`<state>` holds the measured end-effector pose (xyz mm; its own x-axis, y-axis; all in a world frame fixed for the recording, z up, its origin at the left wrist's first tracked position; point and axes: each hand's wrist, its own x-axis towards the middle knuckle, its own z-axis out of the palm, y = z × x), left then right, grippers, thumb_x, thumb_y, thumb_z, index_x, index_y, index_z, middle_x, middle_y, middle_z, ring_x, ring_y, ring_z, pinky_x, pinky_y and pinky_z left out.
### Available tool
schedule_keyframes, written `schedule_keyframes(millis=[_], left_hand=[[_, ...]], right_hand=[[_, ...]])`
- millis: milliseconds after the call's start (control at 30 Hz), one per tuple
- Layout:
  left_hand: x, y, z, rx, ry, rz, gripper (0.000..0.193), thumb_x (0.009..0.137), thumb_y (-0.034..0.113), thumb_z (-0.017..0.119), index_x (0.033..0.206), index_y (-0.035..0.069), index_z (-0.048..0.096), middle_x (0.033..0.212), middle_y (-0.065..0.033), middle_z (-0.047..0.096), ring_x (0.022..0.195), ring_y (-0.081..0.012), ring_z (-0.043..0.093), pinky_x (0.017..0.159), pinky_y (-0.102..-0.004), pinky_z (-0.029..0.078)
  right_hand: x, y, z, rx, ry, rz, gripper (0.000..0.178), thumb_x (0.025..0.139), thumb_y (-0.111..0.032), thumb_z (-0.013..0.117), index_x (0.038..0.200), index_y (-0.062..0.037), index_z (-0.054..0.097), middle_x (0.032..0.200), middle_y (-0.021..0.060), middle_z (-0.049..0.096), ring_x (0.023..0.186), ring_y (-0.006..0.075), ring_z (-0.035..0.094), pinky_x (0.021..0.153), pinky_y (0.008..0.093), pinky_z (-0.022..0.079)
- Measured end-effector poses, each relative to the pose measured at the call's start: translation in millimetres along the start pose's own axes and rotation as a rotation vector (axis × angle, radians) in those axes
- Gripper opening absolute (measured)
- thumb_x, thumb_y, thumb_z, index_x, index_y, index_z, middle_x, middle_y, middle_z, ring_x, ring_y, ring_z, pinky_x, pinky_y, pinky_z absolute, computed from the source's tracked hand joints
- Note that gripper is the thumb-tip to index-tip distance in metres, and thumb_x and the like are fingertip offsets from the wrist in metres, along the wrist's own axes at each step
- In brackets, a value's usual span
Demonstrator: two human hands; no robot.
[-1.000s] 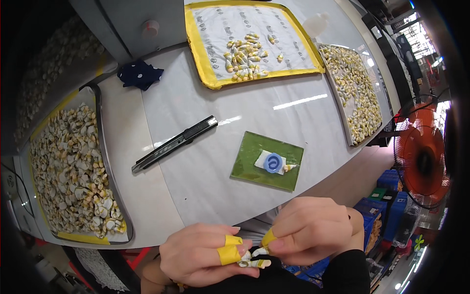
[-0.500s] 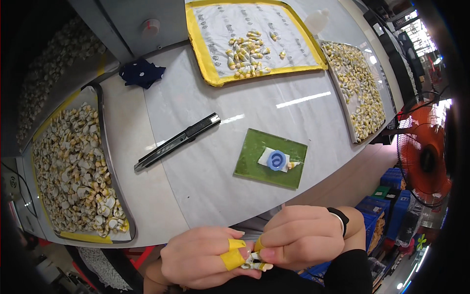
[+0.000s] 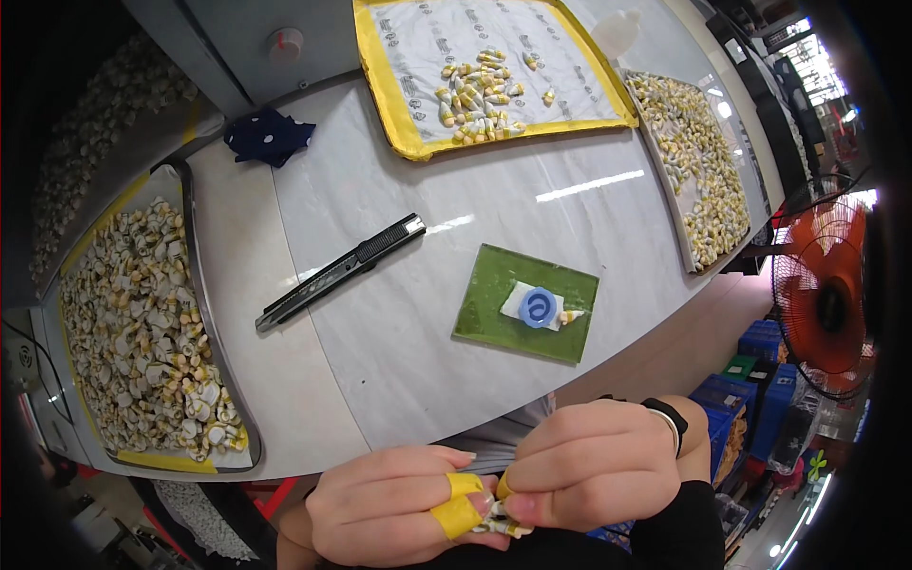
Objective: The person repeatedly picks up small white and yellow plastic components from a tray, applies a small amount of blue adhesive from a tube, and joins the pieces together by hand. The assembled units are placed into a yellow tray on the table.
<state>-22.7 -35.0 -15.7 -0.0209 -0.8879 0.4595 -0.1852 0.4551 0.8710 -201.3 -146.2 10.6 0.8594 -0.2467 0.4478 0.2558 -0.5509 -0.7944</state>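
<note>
My left hand (image 3: 394, 503) and my right hand (image 3: 594, 465) meet at the table's near edge, both closed. Yellow tape wraps fingertips of the left hand, and a bit of yellow shows at a right fingertip. Small white, yellow and peach molded pieces (image 3: 499, 522) are pinched between the two hands, partly hidden by fingers. Beyond them a green glass plate (image 3: 480, 318) lies on the table, carrying a blue cap (image 3: 538, 307) on a white pad and one small molded piece (image 3: 572, 316). A black utility knife (image 3: 342, 273) lies to the left of the plate.
A tray heaped with similar pieces (image 3: 142, 332) stands at left. At the back, a yellow-rimmed tray (image 3: 408, 147) holds a small cluster, and another full tray (image 3: 693, 171) is at right. A dark blue cloth (image 3: 269, 139), a white bottle (image 3: 617, 33) and an orange fan (image 3: 825, 299) are around.
Both hands stay together on the small pieces, with slight finger movement and the right hand shifting a little. The whole view has shifted slightly; the things on the table have not moved.
</note>
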Motion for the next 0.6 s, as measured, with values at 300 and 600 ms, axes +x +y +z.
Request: schedule_keyframes(millis=[300, 600], left_hand=[[-0.3, -11.5, 8.0, 0.171, 0.080, 0.115, 0.033, 0.064, 0.005, 0.082, 0.092, 0.002, 0.066, 0.086, -0.0110, 0.067, 0.074, -0.0222, 0.065, 0.068, -0.0309, 0.056], [-12.7, -14.6, 9.9, -0.904, 0.093, -0.499, 0.030, 0.072, 0.002, 0.075, 0.096, -0.007, 0.059, 0.086, -0.0165, 0.065, 0.077, -0.0181, 0.065, 0.070, -0.0277, 0.051]], right_hand=[[-19.8, -5.9, 17.5, -0.102, 0.278, 0.098, 0.024, 0.068, 0.000, 0.077, 0.088, -0.0011, 0.064, 0.076, 0.0085, 0.065, 0.064, 0.0220, 0.061, 0.051, 0.0275, 0.050], [-6.0, 9.9, 4.5, 0.176, 0.256, 0.163, 0.013, 0.074, -0.004, 0.073, 0.086, -0.0040, 0.068, 0.081, 0.0076, 0.057, 0.070, 0.0193, 0.053, 0.060, 0.0289, 0.040]])
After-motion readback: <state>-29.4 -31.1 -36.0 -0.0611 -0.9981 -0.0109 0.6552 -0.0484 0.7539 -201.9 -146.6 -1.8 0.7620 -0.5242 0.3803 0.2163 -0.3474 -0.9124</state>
